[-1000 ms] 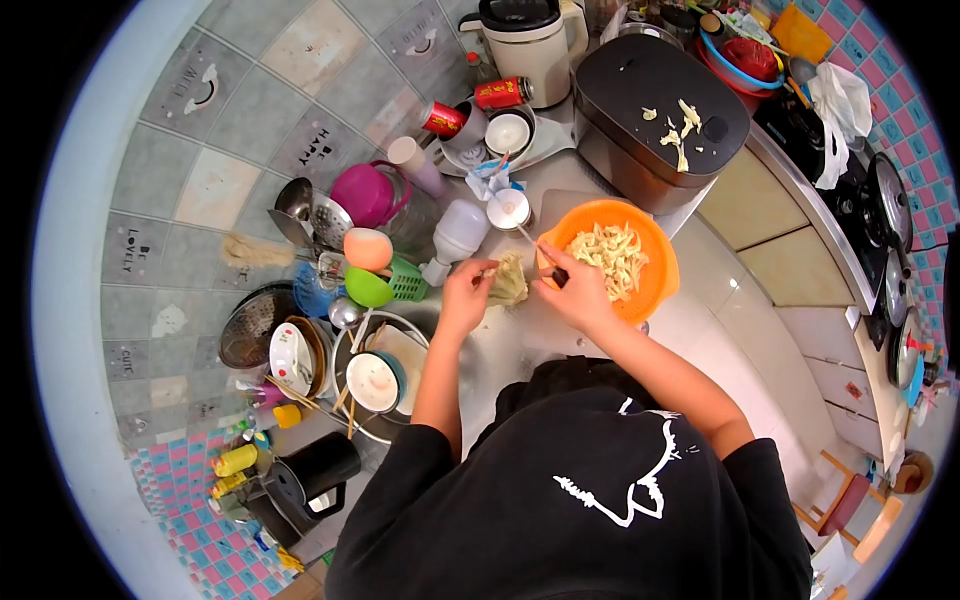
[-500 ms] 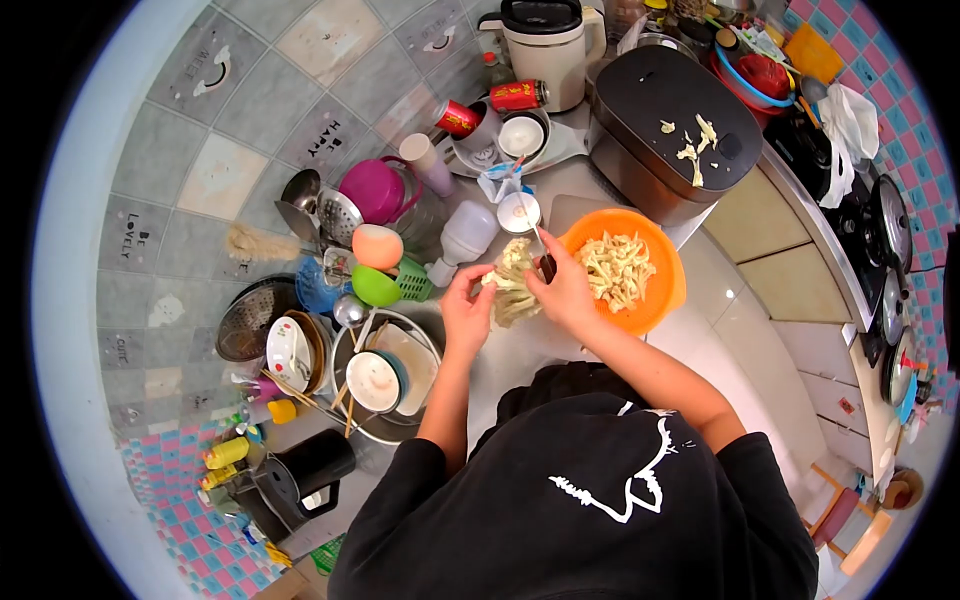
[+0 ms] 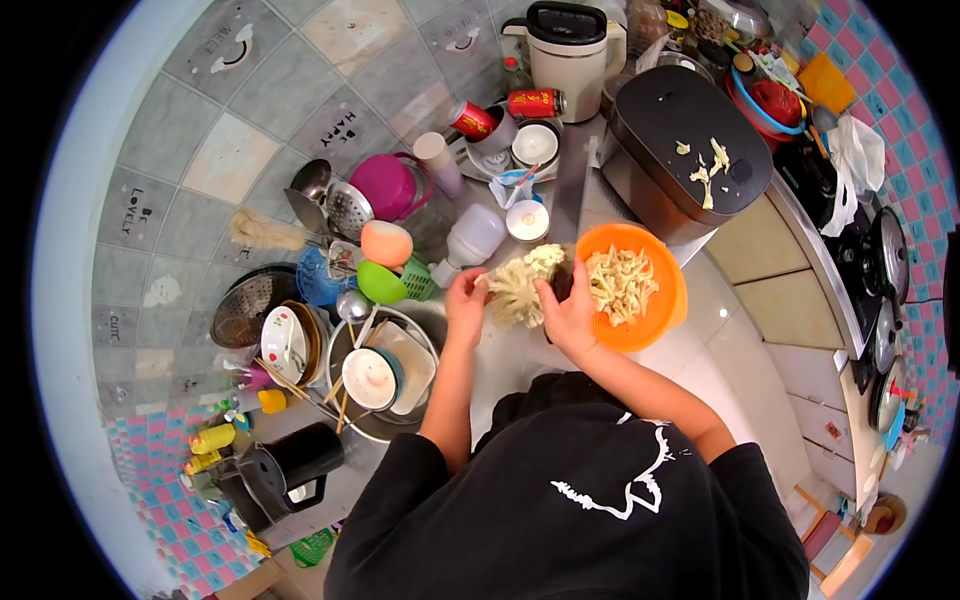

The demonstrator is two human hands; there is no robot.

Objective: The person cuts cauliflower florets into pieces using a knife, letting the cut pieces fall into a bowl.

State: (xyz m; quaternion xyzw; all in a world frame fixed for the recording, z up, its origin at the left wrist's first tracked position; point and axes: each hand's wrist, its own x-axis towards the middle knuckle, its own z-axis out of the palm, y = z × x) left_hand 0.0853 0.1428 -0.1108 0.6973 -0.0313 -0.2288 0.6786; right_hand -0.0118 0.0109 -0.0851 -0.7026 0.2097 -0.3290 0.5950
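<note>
Between my hands is a cauliflower (image 3: 515,292), a pale head with its cut stalks showing. My left hand (image 3: 466,308) grips its left edge with the fingertips. On the other side, my right hand (image 3: 569,312) is closed round a knife (image 3: 563,268), with the thumb against the cauliflower. Only a dark part of the knife shows; the rest is hidden by the hand and the cauliflower. Just right of my right hand stands an orange basin (image 3: 672,300) containing many cut cauliflower pieces (image 3: 622,284).
A black-lidded appliance (image 3: 690,130) with cauliflower scraps on top stands beyond the basin. To the left are a steel basin (image 3: 432,350) holding bowls and chopsticks, a pale bottle (image 3: 476,236) and a green basket (image 3: 418,280). A white cup (image 3: 527,220) stands close behind the cauliflower.
The cauliflower has been turned, so its stalk side shows more. The knife has tilted, and its upright blade no longer shows above my right hand. The whole view has shifted slightly.
</note>
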